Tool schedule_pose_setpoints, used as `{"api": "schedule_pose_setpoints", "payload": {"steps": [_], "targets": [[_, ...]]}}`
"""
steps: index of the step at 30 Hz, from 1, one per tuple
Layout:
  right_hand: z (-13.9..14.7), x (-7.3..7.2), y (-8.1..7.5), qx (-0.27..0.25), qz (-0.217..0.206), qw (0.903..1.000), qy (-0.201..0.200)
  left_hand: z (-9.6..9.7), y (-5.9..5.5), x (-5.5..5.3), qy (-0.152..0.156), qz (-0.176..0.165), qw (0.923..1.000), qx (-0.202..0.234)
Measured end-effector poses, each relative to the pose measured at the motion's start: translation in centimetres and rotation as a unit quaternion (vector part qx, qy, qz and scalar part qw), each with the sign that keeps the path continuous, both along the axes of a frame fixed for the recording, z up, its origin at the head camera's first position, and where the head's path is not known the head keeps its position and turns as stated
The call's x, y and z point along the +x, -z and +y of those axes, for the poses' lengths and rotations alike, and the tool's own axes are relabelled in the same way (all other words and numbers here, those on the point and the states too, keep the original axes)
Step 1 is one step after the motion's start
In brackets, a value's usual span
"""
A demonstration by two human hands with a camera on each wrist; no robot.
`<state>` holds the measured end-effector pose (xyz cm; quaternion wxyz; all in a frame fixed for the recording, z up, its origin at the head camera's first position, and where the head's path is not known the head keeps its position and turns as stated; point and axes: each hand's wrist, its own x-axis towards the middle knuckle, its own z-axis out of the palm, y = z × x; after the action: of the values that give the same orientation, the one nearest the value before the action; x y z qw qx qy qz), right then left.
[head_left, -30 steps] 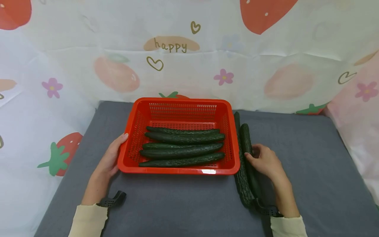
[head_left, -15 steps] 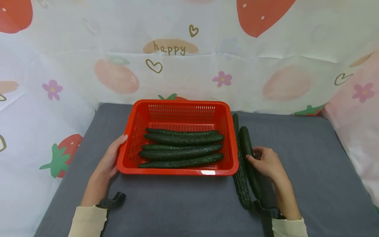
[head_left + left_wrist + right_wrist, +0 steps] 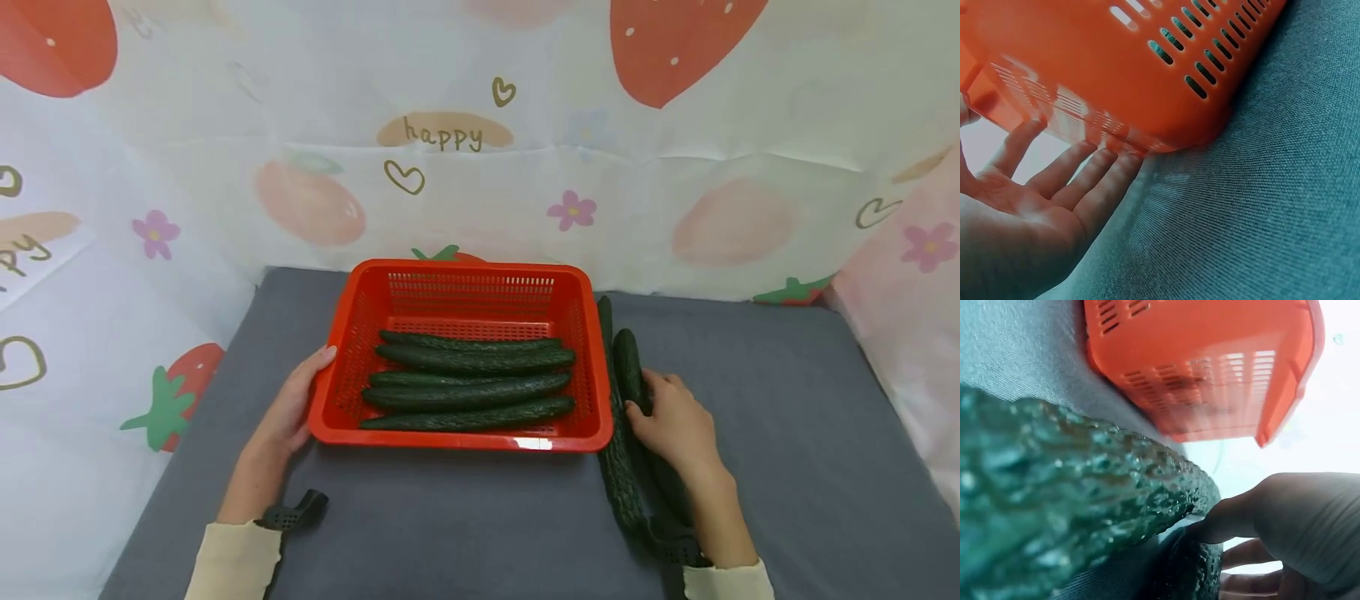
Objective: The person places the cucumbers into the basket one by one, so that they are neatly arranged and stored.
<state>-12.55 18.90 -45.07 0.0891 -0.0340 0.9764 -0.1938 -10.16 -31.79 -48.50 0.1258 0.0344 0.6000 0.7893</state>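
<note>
A red plastic basket (image 3: 465, 438) with slotted walls stands on the grey cloth, several dark green cucumbers (image 3: 472, 392) lying crosswise inside. My left hand (image 3: 288, 404) holds its left side, thumb over the rim; in the left wrist view the long fingers (image 3: 1107, 187) reach the outer wall with their tips. Right of the basket, two more cucumbers lie lengthwise, side by side. On the outer cucumber (image 3: 628, 358) my right hand (image 3: 678, 425) has its grip, thumb on the left and fingers on the far side. The inner cucumber (image 3: 618, 479) lies close along the basket's right wall.
The grey cloth (image 3: 465, 525) covers the table under everything. Behind it hangs a pale curtain (image 3: 465, 200) printed with fruit, hearts and flowers, close to the basket's back edge. A black wrist strap (image 3: 292, 512) shows on the left forearm.
The head view has shifted slightly, so everything sits a little lower. My right thumb and fingers have settled around the outer cucumber, whose near end has swung slightly right. The left hand stays on the basket.
</note>
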Motion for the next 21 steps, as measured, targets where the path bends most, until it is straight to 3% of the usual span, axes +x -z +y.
{"api": "schedule_pose_setpoints", "payload": {"steps": [12,21], "targets": [[0.1,-0.7,0.2,0.01,0.006,0.9997,0.019,0.2,0.0,-0.1,-0.003,-0.006,1.0,0.0],[1.2,-0.9,-0.3,-0.063,-0.036,0.9974,0.005,0.3,0.1,-0.2,-0.008,-0.011,0.9999,0.0]]}}
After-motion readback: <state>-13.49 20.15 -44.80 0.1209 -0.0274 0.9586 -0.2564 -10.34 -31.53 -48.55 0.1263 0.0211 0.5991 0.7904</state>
